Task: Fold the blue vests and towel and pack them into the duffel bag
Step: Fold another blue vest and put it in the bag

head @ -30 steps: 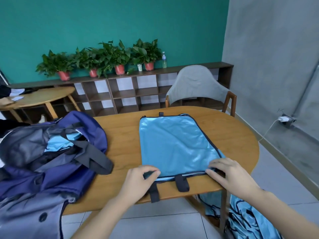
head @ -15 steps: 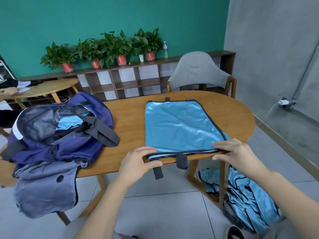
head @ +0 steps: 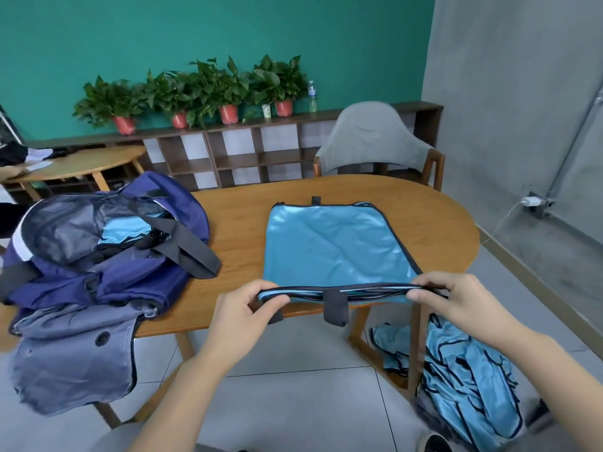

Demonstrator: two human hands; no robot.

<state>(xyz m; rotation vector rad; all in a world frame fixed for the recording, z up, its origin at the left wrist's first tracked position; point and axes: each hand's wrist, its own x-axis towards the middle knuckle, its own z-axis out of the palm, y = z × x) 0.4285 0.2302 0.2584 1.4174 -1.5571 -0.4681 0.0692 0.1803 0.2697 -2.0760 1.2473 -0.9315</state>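
Blue vest [head: 332, 246] — lying flat on the wooden counter [head: 241, 223], near edge lifted slightly off the counter's front. Left hand [head: 241, 316] is grasping the near-left corner between thumb and curled fingers; right hand [head: 453, 301] is pinching the near-right corner likewise. Navy and grey duffel bag [head: 98, 252] — sitting open at the counter's left end, light blue fabric showing inside, its grey flap hanging over the edge. More blue vests [head: 463, 370] are lying heaped on the floor at lower right
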